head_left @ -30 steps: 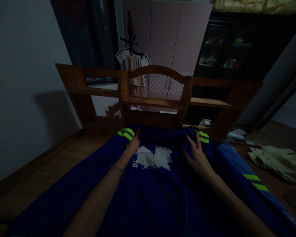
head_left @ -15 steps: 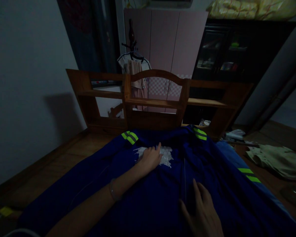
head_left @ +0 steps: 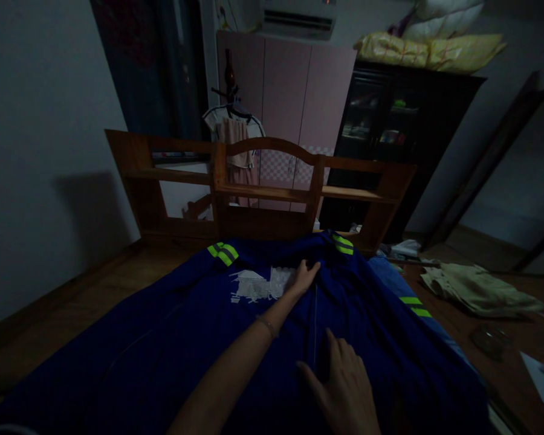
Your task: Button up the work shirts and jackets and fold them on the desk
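Note:
A dark blue work jacket [head_left: 272,362] with yellow-green and grey reflective bands lies spread before me, its collar end toward the wooden headboard. On its upper part is a whitish ragged-edged patch [head_left: 254,285]. My left hand [head_left: 304,278] reaches to the jacket just right of this patch, near the front seam, fingers curled on a bit of the cloth. Closer to me, my right hand [head_left: 344,380] lies over the cloth beside the long seam, thumb and fingers apart, holding nothing.
Beyond the jacket stands a wooden headboard [head_left: 263,193] with shelves. Blue denim [head_left: 385,272] shows beneath the jacket's right side. Farther right are folded pale-green cloth [head_left: 476,287], a glass dish [head_left: 489,339] and white paper [head_left: 541,377]. Pink wardrobe doors [head_left: 285,90] rise behind.
My left hand has moved right and slightly away, off the whitish patch to the cloth near the seam, uncovering more of the patch. My right hand stays beside the seam. The view has shifted right.

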`<action>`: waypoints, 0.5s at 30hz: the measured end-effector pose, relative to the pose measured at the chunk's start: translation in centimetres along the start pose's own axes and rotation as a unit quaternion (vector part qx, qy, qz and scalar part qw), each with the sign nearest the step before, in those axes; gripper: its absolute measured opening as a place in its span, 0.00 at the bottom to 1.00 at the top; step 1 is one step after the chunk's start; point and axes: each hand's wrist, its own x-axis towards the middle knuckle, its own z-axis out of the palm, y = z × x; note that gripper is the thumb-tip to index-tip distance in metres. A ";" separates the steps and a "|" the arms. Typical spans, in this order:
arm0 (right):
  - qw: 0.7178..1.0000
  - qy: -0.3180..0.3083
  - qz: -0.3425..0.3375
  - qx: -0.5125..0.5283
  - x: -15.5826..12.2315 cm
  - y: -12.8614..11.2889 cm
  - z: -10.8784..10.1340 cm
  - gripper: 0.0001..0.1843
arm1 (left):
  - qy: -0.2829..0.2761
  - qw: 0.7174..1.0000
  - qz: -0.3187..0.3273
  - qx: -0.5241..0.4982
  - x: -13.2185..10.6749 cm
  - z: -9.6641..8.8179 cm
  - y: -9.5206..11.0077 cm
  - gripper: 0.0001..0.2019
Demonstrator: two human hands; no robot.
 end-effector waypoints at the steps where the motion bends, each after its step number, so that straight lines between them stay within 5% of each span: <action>1: 1.000 0.007 -0.013 -0.003 -0.5 0.0 0.4 0.34 | 0.019 1.000 -0.007 -0.016 0.3 0.7 0.0 0.24; 5: 0.997 0.016 -0.017 0.079 -1.5 1.1 1.2 0.24 | 0.058 0.995 -0.043 -0.065 1.1 2.3 0.2 0.27; 8: 0.977 -0.003 0.019 0.212 -1.3 1.8 -0.4 0.20 | 0.066 0.993 -0.048 -0.084 1.6 2.1 0.2 0.23; 12: 0.935 0.001 0.124 0.331 -1.5 2.8 -3.6 0.14 | 0.080 0.993 -0.022 -0.087 2.2 -0.4 0.0 0.16; 15: 0.906 -0.010 0.180 0.382 -2.4 4.2 -4.9 0.19 | 0.081 0.993 -0.014 -0.086 2.3 -3.0 -0.2 0.15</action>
